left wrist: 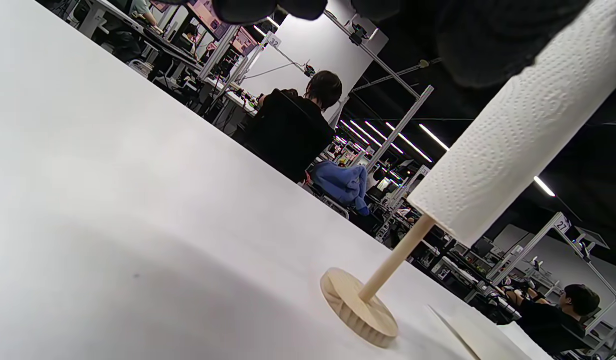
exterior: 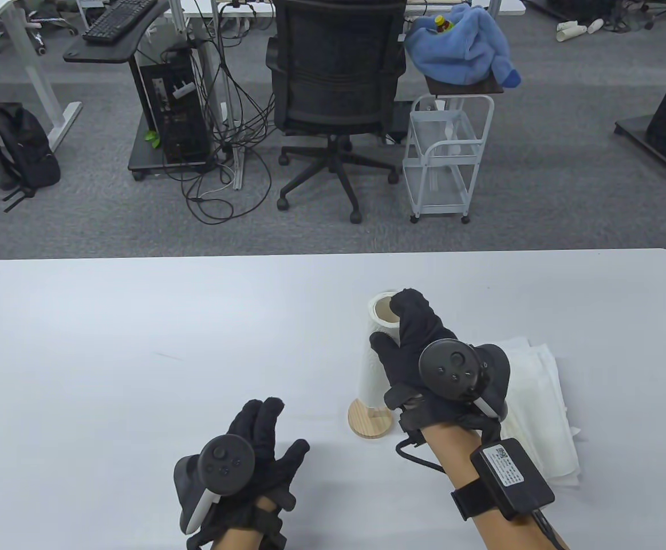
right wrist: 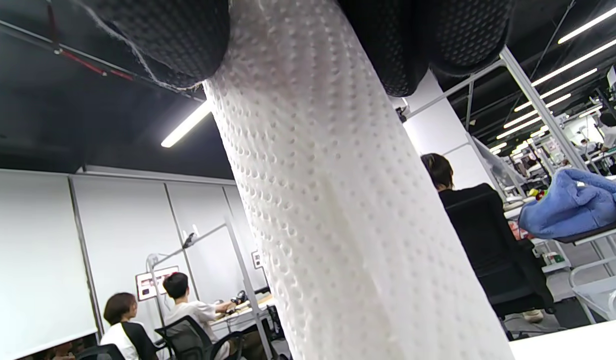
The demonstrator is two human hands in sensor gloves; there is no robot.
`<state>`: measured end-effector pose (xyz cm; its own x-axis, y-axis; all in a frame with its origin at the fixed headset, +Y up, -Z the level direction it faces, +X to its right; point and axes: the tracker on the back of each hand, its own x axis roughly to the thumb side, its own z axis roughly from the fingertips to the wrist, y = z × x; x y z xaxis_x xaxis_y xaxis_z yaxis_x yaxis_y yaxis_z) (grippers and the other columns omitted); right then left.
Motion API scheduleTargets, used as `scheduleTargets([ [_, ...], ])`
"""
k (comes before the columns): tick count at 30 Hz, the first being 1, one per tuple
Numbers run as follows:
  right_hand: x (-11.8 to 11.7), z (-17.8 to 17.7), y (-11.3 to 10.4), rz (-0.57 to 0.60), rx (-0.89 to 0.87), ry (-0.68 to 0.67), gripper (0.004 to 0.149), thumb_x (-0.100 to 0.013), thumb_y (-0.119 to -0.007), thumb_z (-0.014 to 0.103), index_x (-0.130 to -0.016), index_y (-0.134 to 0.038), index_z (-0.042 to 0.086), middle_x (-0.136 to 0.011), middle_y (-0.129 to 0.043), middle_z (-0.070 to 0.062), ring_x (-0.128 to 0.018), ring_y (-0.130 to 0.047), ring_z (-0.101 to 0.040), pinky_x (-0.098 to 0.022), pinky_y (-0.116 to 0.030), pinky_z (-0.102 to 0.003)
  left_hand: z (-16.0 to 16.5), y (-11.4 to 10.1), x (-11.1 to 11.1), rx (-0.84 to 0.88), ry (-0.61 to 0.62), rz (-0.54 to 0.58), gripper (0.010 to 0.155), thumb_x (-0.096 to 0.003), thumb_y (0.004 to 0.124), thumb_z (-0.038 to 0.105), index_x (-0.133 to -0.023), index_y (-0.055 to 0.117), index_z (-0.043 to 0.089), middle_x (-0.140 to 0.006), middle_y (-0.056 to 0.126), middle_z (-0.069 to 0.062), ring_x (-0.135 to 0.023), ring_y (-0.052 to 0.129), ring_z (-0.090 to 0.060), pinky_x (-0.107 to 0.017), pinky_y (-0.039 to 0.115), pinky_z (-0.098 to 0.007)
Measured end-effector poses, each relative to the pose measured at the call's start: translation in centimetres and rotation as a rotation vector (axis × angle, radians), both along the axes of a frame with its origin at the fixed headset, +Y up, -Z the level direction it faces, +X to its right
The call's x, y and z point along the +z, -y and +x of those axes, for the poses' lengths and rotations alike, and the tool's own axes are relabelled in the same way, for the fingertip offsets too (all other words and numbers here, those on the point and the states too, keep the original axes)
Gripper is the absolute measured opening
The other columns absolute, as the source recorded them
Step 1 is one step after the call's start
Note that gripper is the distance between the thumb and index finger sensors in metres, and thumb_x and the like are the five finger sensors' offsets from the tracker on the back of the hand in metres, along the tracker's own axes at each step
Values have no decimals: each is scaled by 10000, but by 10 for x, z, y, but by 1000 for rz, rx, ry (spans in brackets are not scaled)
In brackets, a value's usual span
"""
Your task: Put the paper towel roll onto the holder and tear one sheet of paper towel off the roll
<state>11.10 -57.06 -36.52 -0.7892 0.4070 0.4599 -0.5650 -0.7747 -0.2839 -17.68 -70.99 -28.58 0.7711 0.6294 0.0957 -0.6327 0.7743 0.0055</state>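
A white paper towel roll [exterior: 374,355] stands upright over the wooden holder, whose round base [exterior: 370,421] lies on the table. In the left wrist view the roll [left wrist: 512,135] sits partway down the holder's rod [left wrist: 395,260], its lower end well above the base [left wrist: 357,307]. My right hand [exterior: 410,344] grips the roll near its top, fingers and thumb curled round it; the right wrist view shows the roll [right wrist: 337,200] between my fingers [right wrist: 168,35]. My left hand [exterior: 264,435] lies flat on the table to the left of the base, fingers straight, holding nothing.
A pile of loose white paper towel sheets [exterior: 539,401] lies on the table right of the holder, partly under my right forearm. Beyond the table's far edge stand an office chair [exterior: 335,86] and a white cart [exterior: 444,154].
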Motion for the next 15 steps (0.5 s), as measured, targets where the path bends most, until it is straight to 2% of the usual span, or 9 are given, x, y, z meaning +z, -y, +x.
scheduleTargets([
  [15, -4, 2, 36, -45, 17, 3, 718, -546, -718, 448, -1008, -240, 178, -1060, -387, -227, -863, -703, -430, -646, -632, -527, 1, 2, 0, 31, 12, -22, 784, -475, 744, 570, -1070, 289, 341, -1122, 274, -68, -1067, 379, -433, -747, 379, -662],
])
